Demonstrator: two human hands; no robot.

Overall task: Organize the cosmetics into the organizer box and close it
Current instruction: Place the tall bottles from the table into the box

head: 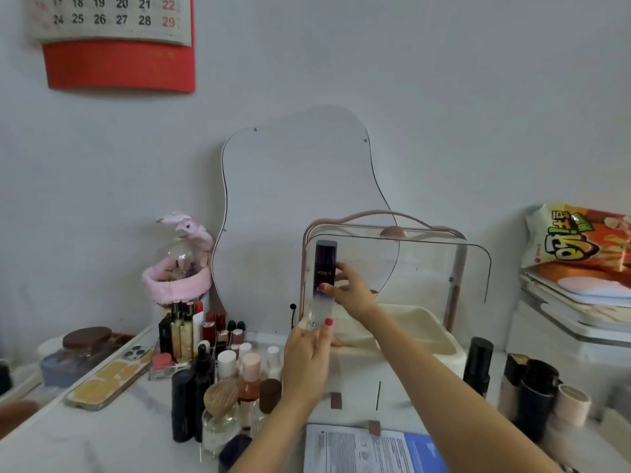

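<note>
A tall bottle [323,268] with a dark purple top and clear base stands upright at the left edge of the cream organizer box [440,349]. My left hand [309,360] grips its lower part and my right hand [351,285] holds its middle. The box's clear lid [426,257] with a pink handle is raised open behind them. Several cosmetics bottles [232,380] crowd the table left of the box. More dark and beige bottles [532,390] stand to its right.
A wavy mirror [293,199] leans on the wall behind the box. A phone [109,377] and a jar [78,353] lie at the left. A printed leaflet [368,448] lies in front. A snack bag [580,240] sits on a shelf at right.
</note>
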